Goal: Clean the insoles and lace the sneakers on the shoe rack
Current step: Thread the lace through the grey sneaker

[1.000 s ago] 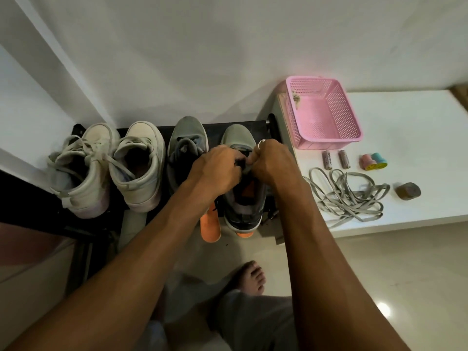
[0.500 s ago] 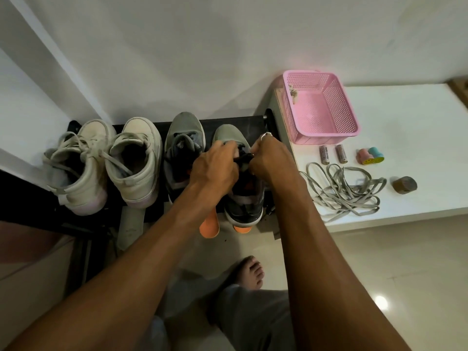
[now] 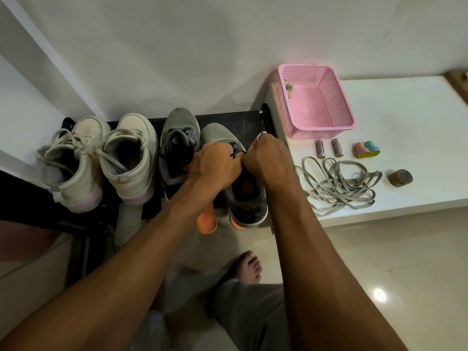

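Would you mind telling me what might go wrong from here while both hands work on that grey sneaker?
The grey sneaker overhangs the shoe rack edge, so tugging its dark lace could tip it off. The orange insole beside it also juts out and might get knocked down.

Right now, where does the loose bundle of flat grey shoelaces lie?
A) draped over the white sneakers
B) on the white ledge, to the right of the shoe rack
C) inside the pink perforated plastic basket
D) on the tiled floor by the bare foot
B: the loose bundle of flat grey shoelaces rests on the white ledge, in front of the pink perforated plastic basket, beside two batteries.
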`<action>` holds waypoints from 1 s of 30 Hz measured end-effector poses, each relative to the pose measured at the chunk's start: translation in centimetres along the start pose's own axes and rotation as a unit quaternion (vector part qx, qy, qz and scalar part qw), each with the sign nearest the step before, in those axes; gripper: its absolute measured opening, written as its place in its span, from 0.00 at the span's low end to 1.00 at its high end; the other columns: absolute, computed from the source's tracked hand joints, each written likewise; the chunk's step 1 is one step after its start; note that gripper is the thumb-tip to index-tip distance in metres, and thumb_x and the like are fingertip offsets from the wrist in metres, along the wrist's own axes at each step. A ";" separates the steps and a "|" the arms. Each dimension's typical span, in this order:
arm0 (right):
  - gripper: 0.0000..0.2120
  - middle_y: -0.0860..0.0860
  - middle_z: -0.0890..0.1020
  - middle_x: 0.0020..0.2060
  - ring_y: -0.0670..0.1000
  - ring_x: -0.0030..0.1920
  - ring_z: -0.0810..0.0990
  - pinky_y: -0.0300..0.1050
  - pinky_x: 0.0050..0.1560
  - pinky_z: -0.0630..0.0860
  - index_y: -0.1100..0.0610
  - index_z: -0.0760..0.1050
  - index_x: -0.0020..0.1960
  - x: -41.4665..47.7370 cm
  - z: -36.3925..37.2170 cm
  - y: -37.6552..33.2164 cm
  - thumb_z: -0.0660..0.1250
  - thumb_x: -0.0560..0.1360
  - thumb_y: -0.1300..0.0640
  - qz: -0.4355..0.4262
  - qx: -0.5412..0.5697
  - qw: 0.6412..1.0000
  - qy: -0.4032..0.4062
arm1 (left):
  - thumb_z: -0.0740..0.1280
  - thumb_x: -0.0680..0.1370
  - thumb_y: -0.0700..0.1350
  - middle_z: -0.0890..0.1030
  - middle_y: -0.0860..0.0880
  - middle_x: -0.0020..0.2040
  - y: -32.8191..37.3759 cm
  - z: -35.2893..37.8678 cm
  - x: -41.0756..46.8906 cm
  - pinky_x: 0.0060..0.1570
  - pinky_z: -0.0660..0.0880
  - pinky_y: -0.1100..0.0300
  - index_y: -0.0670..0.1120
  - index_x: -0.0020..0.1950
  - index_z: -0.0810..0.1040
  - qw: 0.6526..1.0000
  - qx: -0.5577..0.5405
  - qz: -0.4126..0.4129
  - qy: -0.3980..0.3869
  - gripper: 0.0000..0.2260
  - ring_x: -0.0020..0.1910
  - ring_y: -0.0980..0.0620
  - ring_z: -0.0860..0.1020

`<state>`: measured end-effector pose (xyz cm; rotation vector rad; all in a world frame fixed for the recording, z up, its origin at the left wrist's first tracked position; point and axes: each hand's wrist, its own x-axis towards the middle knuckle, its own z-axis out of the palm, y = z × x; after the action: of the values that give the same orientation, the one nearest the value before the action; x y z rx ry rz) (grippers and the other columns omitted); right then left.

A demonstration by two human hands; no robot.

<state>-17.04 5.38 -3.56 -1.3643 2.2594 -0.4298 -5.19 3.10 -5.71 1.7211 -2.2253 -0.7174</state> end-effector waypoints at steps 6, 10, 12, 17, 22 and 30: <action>0.08 0.56 0.79 0.41 0.59 0.44 0.81 0.47 0.39 0.71 0.61 0.76 0.49 0.2 0.3 0.4 0.70 0.71 0.59 0.016 0.012 1.000 0.006 | 0.69 0.74 0.46 0.77 0.48 0.47 -0.2 -1.7 0.5 0.42 0.77 0.52 0.49 0.40 0.82 0.999 -0.005 0.044 0.008 0.04 0.43 0.47 0.76; 0.09 0.55 0.78 0.39 0.58 0.42 0.79 0.46 0.39 0.71 0.61 0.77 0.49 0.0 0.3 0.2 0.70 0.71 0.59 0.017 0.005 1.000 0.002 | 0.69 0.74 0.44 0.76 0.49 0.34 -0.8 -1.8 0.9 0.32 0.71 0.56 0.47 0.34 0.78 0.999 0.035 0.019 0.024 0.08 0.37 0.46 0.78; 0.08 0.56 0.78 0.40 0.59 0.43 0.80 0.47 0.39 0.73 0.61 0.76 0.49 0.1 0.3 0.1 0.70 0.71 0.59 0.015 0.002 1.000 0.005 | 0.70 0.74 0.44 0.72 0.49 0.29 -0.8 -1.9 1.0 0.31 0.66 0.58 0.49 0.28 0.72 0.999 0.038 0.010 0.017 0.15 0.34 0.45 0.76; 0.06 0.58 0.81 0.46 0.59 0.45 0.79 0.47 0.41 0.70 0.58 0.73 0.47 -0.3 0.0 -0.1 0.69 0.73 0.61 0.006 -0.011 1.000 0.008 | 0.74 0.75 0.49 0.80 0.49 0.33 -0.3 -2.5 1.1 0.39 0.76 0.54 0.50 0.31 0.80 1.000 0.016 0.014 0.000 0.13 0.39 0.47 0.81; 0.05 0.59 0.82 0.51 0.62 0.53 0.80 0.47 0.43 0.69 0.59 0.75 0.51 -0.5 -0.3 -0.1 0.66 0.75 0.61 -0.005 -0.025 0.999 0.024 | 0.74 0.76 0.46 0.81 0.57 0.38 -0.2 -3.0 0.9 0.39 0.73 0.65 0.55 0.36 0.80 0.984 -0.175 -0.025 -0.031 0.10 0.41 0.57 0.80; 0.09 0.58 0.81 0.52 0.61 0.53 0.80 0.47 0.44 0.69 0.60 0.76 0.55 -0.6 -0.5 -0.5 0.67 0.75 0.61 0.002 -0.017 0.999 0.038 | 0.60 0.84 0.40 0.66 0.53 0.32 0.0 -2.5 1.6 0.22 0.61 0.67 0.52 0.55 0.77 0.824 -0.518 -0.194 -0.125 0.09 0.24 0.59 0.60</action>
<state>-16.72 5.68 -2.72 -1.3814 2.3395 -0.4512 -4.46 0.94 -3.77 1.4643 -1.0838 -1.8770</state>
